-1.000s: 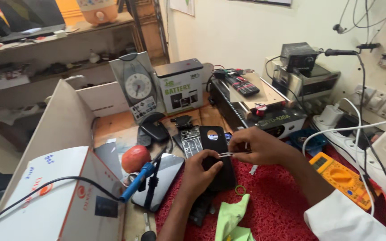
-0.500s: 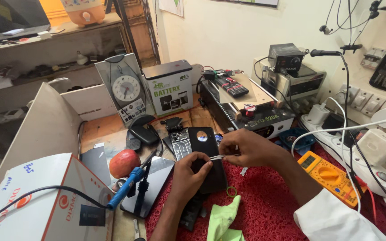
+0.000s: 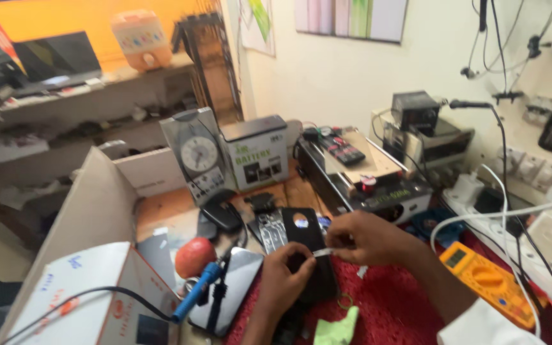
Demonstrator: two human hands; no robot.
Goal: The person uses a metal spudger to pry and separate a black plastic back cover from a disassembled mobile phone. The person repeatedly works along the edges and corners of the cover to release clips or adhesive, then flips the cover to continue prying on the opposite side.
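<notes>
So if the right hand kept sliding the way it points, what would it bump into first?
The right hand points leftward across the black phone. It would likely first meet the left hand, whose fingertips already hold the same small strip. Depth is hard to judge here.

My wooden tabletop (image 3: 174,207) is carrying a red mat (image 3: 404,313), a small clock (image 3: 198,156), a cardboard box (image 3: 257,150), a red ball (image 3: 194,257) and a yellow multimeter (image 3: 487,284) lying flat.
</notes>
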